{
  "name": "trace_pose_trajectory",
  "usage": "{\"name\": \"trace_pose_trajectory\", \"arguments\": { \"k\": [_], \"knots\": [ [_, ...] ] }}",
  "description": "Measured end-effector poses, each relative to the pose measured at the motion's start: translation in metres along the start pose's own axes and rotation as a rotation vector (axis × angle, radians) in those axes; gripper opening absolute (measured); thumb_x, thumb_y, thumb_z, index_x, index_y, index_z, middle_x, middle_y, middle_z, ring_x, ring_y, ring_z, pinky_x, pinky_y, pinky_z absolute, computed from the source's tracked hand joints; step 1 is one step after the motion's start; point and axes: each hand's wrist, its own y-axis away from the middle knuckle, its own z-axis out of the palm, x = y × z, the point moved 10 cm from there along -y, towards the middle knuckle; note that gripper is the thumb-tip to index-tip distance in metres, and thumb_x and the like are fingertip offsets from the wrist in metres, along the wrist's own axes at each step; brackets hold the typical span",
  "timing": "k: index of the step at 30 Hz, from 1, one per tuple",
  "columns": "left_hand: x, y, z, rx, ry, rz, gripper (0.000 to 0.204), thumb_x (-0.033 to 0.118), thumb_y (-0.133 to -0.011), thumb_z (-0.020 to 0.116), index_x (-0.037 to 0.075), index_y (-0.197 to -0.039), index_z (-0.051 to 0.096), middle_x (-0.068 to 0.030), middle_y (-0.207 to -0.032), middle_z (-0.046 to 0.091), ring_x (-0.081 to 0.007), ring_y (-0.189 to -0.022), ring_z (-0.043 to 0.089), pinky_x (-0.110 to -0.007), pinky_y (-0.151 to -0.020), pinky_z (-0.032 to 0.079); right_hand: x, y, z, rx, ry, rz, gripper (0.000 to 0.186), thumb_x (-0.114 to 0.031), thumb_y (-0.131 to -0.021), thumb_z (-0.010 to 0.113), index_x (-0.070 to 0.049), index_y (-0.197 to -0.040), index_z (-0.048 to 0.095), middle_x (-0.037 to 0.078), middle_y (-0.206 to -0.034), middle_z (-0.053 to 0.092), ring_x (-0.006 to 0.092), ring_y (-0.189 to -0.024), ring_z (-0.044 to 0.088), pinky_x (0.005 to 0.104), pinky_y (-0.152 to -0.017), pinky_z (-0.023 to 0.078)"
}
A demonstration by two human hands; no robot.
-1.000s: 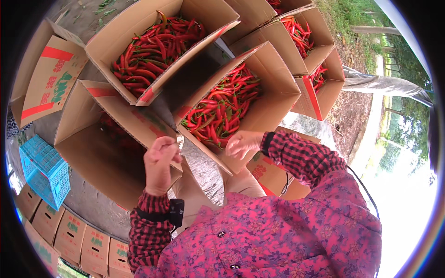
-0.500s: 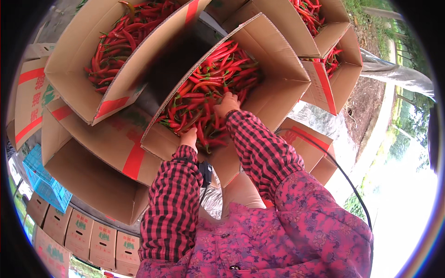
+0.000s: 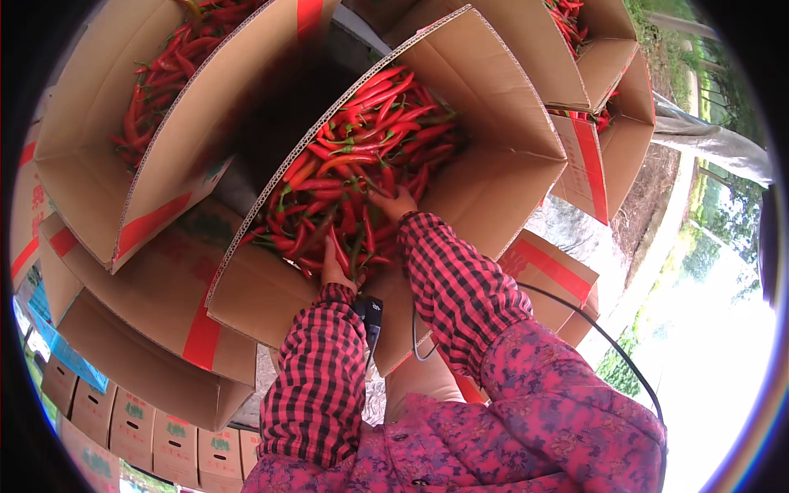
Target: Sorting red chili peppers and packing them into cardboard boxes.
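Red chili peppers with green stems fill much of an open cardboard box in front of me. My left hand is sunk among the peppers by the box's near wall, its fingers curved around some of them. A little farther in and to the right, my right hand has its fingers bent into the pile, gripping peppers. A bunch lies between the two hands. The fingertips of both hands are partly covered by peppers.
Another open box of chili peppers stands at the far left. More pepper boxes are at the far right. An open carton lies near left, beside a blue crate. A black cable curves past my right arm.
The view has shifted, with the boxes now nearer and more to the left. My hands have moved in closer around the peppers between them, and the left hand reaches deeper.
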Motion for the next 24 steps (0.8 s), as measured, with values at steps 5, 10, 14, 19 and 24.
{"name": "trace_pose_trajectory", "arguments": {
  "k": [5, 10, 14, 19, 24],
  "knots": [
    [0.02, -0.041, -0.032, -0.171, -0.031, 0.023, 0.082, 0.075, -0.06, 0.051, 0.024, -0.125, 0.04, -0.0039, -0.126, 0.042, -0.0324, -0.111, 0.039, -0.05, -0.089, 0.03, -0.022, 0.017, 0.036, -0.263, -0.096, -0.03, 0.071, -0.043, -0.063, 0.071, -0.001, -0.115, 0.049, 0.014, -0.108, 0.055, 0.0256, -0.103, 0.05, 0.0357, -0.087, 0.038],
    [0.023, -0.045, -0.019, -0.206, 0.015, 0.101, 0.075, 0.069, -0.067, 0.05, 0.019, -0.123, 0.043, -0.0033, -0.126, 0.042, -0.0241, -0.117, 0.037, -0.047, -0.097, 0.027, -0.011, 0.002, 0.041, -0.466, -0.318, 0.05, 0.07, -0.043, -0.066, 0.07, -0.006, -0.12, 0.045, 0.01, -0.113, 0.052, 0.0204, -0.106, 0.046, 0.0333, -0.091, 0.033],
    [0.028, -0.037, -0.011, -0.266, 0.095, 0.282, 0.068, 0.064, -0.07, 0.052, 0.02, -0.121, 0.046, -0.0026, -0.121, 0.048, -0.0223, -0.112, 0.044, -0.043, -0.095, 0.031, -0.004, 0.005, 0.052, -0.432, -0.419, -0.101, 0.057, -0.03, -0.067, 0.073, -0.006, -0.113, 0.05, 0.007, -0.106, 0.055, 0.0185, -0.096, 0.051, 0.0298, -0.083, 0.039],
    [0.033, -0.057, -0.029, -0.292, 0.16, 0.205, 0.059, 0.06, -0.072, 0.053, 0.023, -0.118, 0.048, -0.0007, -0.116, 0.052, -0.0221, -0.105, 0.048, -0.041, -0.092, 0.034, -0.03, 0.054, 0.088, -0.657, -0.406, -0.058, 0.06, -0.028, -0.067, 0.074, -0.006, -0.115, 0.047, 0.006, -0.104, 0.056, 0.0161, -0.097, 0.051, 0.03, -0.084, 0.039],
    [0.033, -0.036, 0.001, -0.384, 0.146, 0.048, 0.06, 0.061, -0.072, 0.051, 0.024, -0.119, 0.046, -0.0012, -0.117, 0.05, -0.0257, -0.108, 0.045, -0.05, -0.093, 0.028, -0.041, 0.047, 0.091, -0.798, -0.332, -0.022, 0.06, -0.032, -0.068, 0.072, -0.008, -0.116, 0.047, 0.006, -0.106, 0.055, 0.0168, -0.1, 0.049, 0.0322, -0.088, 0.036]
  ]
}}
